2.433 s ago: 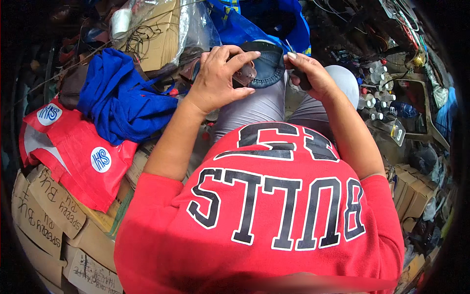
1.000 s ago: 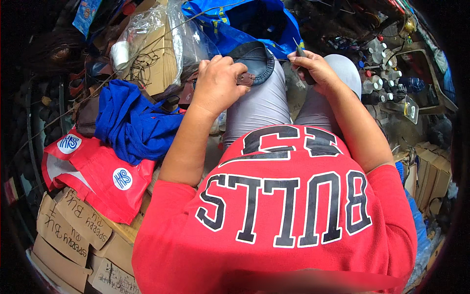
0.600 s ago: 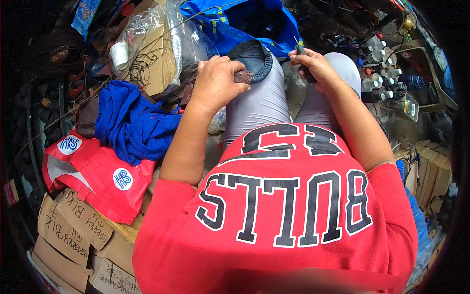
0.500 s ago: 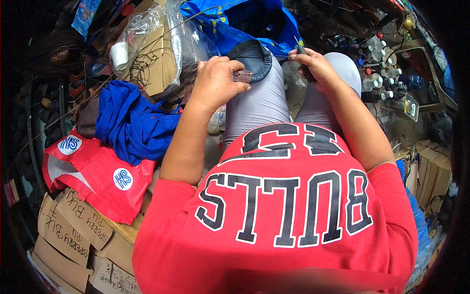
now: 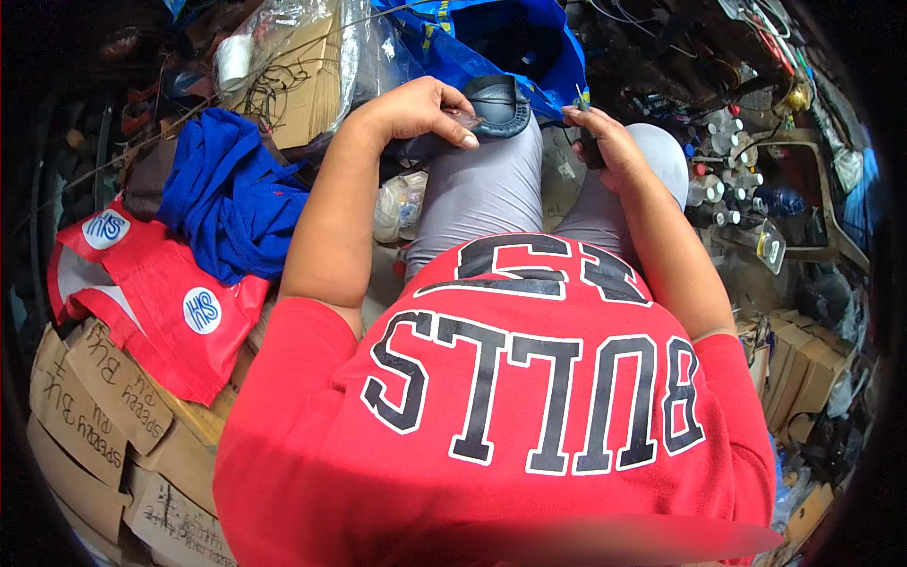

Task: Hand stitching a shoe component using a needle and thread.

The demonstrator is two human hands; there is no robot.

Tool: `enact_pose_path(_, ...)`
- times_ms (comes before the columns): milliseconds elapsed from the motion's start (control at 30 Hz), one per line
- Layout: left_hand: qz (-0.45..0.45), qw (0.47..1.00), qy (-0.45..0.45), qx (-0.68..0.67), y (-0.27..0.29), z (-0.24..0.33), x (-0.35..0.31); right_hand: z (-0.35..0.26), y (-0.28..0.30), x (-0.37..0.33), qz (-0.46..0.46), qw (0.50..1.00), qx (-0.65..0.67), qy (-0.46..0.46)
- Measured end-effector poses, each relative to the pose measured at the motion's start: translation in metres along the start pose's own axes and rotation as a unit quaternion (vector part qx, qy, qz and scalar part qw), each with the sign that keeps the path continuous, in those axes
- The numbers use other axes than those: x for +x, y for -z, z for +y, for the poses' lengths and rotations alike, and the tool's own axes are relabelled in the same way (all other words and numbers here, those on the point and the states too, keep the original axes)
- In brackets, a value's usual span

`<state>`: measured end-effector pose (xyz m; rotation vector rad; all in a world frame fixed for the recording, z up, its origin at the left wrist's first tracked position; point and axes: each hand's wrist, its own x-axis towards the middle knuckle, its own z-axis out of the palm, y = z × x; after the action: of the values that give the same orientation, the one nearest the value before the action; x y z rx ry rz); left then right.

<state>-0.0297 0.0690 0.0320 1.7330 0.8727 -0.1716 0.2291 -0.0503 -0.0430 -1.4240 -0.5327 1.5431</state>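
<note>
My left hand (image 5: 420, 111) is closed on one end of a dark leather shoe piece (image 5: 505, 106), which has a curved rim with gathered stitching and rests against my left thigh. The fingertips curl over its near edge and hide that part. Over my right knee, my right hand (image 5: 609, 146) is wrapped round the dark handle of an awl-like tool (image 5: 583, 102). Its thin metal tip points up and away from me. A small gap separates the tool from the shoe piece.
An open blue bag (image 5: 576, 57) stands beyond my knees. To the left lie a blue cloth (image 5: 231, 198), a red bag (image 5: 170, 331) and cardboard boxes (image 5: 76, 406). Several small bottles (image 5: 723, 132) crowd the right side, with more cardboard (image 5: 803, 364) below them.
The shoe piece has turned in my left hand, and less of its inside shows. The left thumb now lies lower along its edge. My right hand keeps its hold on the tool.
</note>
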Motion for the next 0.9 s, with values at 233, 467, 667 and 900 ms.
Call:
enact_pose_path(233,-0.008,1.000,0.008,0.022,0.002,0.001,0.005,-0.001,-0.002,-0.002,0.014,1.000,-0.003,0.001)
enact_pose_path(467,0.108,0.971,-0.039,0.211,-0.019,0.020,-0.012,-0.002,0.001,0.000,0.005,1.000,-0.021,0.000)
enact_pose_path(667,0.287,0.758,-0.189,0.554,-0.058,0.034,-0.032,-0.021,-0.028,-0.017,-0.025,0.977,-0.181,0.109)
enact_pose_path(900,0.353,0.694,-0.246,0.577,-0.068,0.024,-0.031,-0.022,-0.024,-0.017,-0.046,0.984,-0.147,0.086)
